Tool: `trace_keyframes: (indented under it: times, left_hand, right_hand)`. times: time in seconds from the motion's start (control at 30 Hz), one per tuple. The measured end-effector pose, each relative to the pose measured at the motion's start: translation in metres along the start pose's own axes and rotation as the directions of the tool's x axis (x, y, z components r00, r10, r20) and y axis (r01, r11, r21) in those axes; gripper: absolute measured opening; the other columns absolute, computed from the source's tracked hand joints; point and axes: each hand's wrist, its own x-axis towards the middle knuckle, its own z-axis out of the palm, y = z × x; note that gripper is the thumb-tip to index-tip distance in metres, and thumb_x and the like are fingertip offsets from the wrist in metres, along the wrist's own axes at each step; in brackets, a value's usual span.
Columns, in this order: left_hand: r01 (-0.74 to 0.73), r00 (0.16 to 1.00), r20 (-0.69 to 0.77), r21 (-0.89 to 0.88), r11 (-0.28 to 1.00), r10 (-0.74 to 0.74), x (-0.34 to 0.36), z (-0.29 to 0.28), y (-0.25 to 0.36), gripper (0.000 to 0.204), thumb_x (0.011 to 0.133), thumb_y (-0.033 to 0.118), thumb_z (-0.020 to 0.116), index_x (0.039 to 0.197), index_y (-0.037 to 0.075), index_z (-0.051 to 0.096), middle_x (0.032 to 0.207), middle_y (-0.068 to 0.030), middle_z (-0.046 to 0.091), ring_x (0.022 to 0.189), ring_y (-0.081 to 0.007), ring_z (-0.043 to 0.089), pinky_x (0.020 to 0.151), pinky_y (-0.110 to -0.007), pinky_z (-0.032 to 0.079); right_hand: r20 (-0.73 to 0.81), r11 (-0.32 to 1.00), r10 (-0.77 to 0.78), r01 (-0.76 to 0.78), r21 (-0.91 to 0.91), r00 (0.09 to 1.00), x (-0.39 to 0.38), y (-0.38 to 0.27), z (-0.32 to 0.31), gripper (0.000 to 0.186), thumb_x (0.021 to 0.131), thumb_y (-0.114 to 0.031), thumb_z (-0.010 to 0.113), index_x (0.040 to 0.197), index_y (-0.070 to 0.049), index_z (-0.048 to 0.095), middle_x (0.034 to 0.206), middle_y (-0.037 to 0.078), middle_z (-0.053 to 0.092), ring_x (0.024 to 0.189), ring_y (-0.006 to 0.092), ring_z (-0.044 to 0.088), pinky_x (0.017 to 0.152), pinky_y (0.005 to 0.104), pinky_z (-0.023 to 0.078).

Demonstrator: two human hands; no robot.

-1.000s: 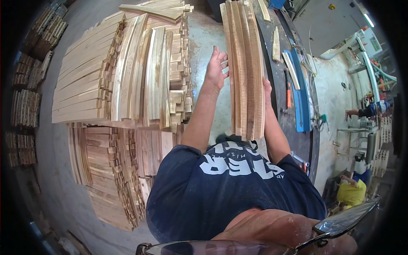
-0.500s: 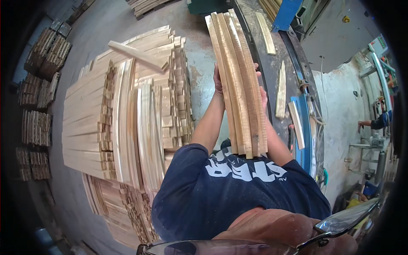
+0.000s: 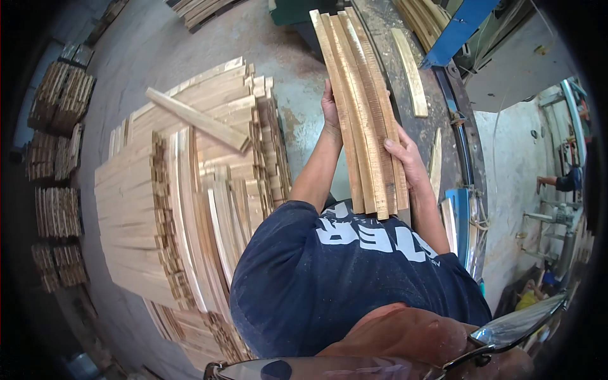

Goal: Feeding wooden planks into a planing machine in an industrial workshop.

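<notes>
Cool, moderately bright light appears to fall from above, leaving pale highlights along the long, curved brown wooden slats (image 3: 360, 120). The stacked pale wooden boards (image 3: 130, 209) look slightly blurred. Fisheye distortion bends the edges — the rim fades to black — and the grey reflective spectacle lens (image 3: 518, 326) catches glare.

Your dark navy T-shirt (image 3: 316, 291) carries the only lettering you can make out: a row of large white block letters (image 3: 367, 237) across your chest. Beyond it, toward the wooden strips (image 3: 362, 114) you hold, part of another white line (image 3: 342, 210) shows, partly covered by their near ends. Smaller white characters (image 3: 434, 259) sit beside the large row, toward your right sleeve.
</notes>
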Motion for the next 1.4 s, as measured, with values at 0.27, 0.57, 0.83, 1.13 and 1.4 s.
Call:
trace_keyframes:
  times: [0.27, 0.57, 0.83, 1.13, 1.4]
  left_hand:
    - [0.047, 0.993, 0.108, -0.011, 0.999, -0.045, 0.058, 0.007, 0.049, 0.103, 0.085, 0.080, 0.042, 0.157, 0.009, 0.024, 0.141, -0.0343, 0.042, 0.127, -0.0577, 0.048, 0.092, -0.070, 0.053]
    - [0.031, 0.999, 0.005, 0.024, 0.999, -0.031, 0.161, -0.016, 0.064, 0.094, 0.085, 0.072, 0.051, 0.150, 0.005, 0.035, 0.137, -0.0287, 0.050, 0.122, -0.0436, 0.058, 0.097, -0.060, 0.052]
    - [0.030, 0.997, 0.054, 0.463, 0.886, -0.061, 0.260, 0.054, 0.079, 0.065, 0.091, 0.036, 0.063, 0.143, 0.000, 0.047, 0.135, -0.0151, 0.060, 0.120, -0.0274, 0.061, 0.106, -0.039, 0.046]
    - [-0.799, 0.383, 0.924, 0.329, -0.504, -0.005, 0.414, 0.210, 0.064, 0.120, 0.051, 0.048, 0.087, 0.153, 0.009, 0.036, 0.127, -0.0287, 0.039, 0.118, -0.0445, 0.041, 0.100, -0.053, 0.035]
    - [-0.806, -0.069, 0.936, -0.257, -0.533, -0.346, 0.535, 0.252, 0.082, 0.113, 0.049, 0.055, 0.085, 0.151, 0.037, 0.042, 0.122, -0.0174, 0.040, 0.116, -0.0381, 0.040, 0.096, -0.060, 0.031]
  right_hand:
    - [-0.023, 1.000, 0.018, -0.017, 0.024, 1.000, 0.070, -0.031, 0.021, 0.092, 0.081, -0.025, 0.076, 0.154, 0.007, 0.030, 0.149, 0.018, 0.047, 0.134, 0.0227, 0.049, 0.113, 0.0328, 0.035]
    - [-0.004, 0.994, -0.103, 0.103, -0.035, 0.995, 0.157, -0.046, -0.029, 0.096, 0.082, -0.026, 0.076, 0.156, 0.006, 0.025, 0.151, 0.021, 0.045, 0.138, 0.0247, 0.046, 0.117, 0.0350, 0.031]
    - [0.045, 0.467, -0.517, 0.326, -0.822, 0.855, 0.233, -0.134, -0.054, 0.112, 0.071, -0.036, 0.080, 0.158, 0.000, 0.021, 0.157, 0.027, 0.030, 0.147, 0.0370, 0.031, 0.121, 0.0419, 0.026]
    - [-0.106, 0.602, -0.702, 0.507, -0.616, 0.704, 0.334, -0.255, -0.117, 0.050, 0.080, -0.006, 0.081, 0.125, 0.001, 0.060, 0.113, 0.009, 0.068, 0.105, 0.0169, 0.065, 0.094, 0.0317, 0.052]
    - [-0.371, 0.570, -0.802, 0.786, -0.238, 0.469, 0.371, -0.317, -0.119, 0.053, 0.086, 0.015, 0.061, 0.135, -0.003, 0.053, 0.132, 0.012, 0.060, 0.117, 0.0232, 0.063, 0.106, 0.0387, 0.053]
